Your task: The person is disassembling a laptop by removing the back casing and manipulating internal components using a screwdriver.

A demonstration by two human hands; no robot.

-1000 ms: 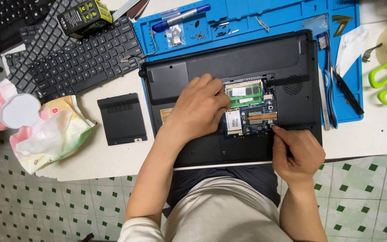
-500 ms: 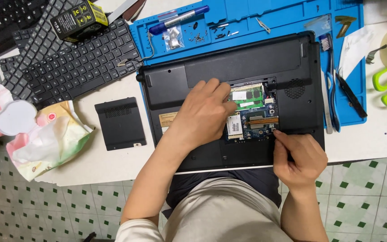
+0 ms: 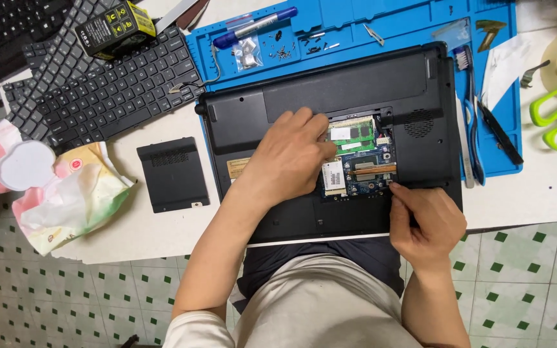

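Head view, looking down on an upturned black laptop [image 3: 330, 96] lying on the white surface [image 3: 536, 193], its rear edge over a blue repair mat [image 3: 414, 19]. The service bay is open, exposing the circuit board [image 3: 369, 180].

My left hand [image 3: 288, 161] lies palm down across the bay's left half, fingers [image 3: 314, 122] loosely spread and pressing on the case beside the green memory module [image 3: 351, 135]. They pinch nothing that I can see. The small white wireless card [image 3: 333, 177] lies just under the heel of that hand.

My right hand [image 3: 423, 219] sits at the bay's lower right corner. Thumb and forefinger [image 3: 400, 192] are pressed together at the bay edge; whether a tool or screw is between them I cannot tell.

Key relation: the memory module lies up and left of the right hand, long axis running left to right, parallel to the laptop's rear edge. The left hand is the nearer, fingertips almost touching the module's left end.

The removed bay cover [image 3: 172, 174] lies left of the laptop, well apart from it. Loose keyboard [image 3: 107, 84] beyond it; loose screws [image 3: 285, 48] on the mat.
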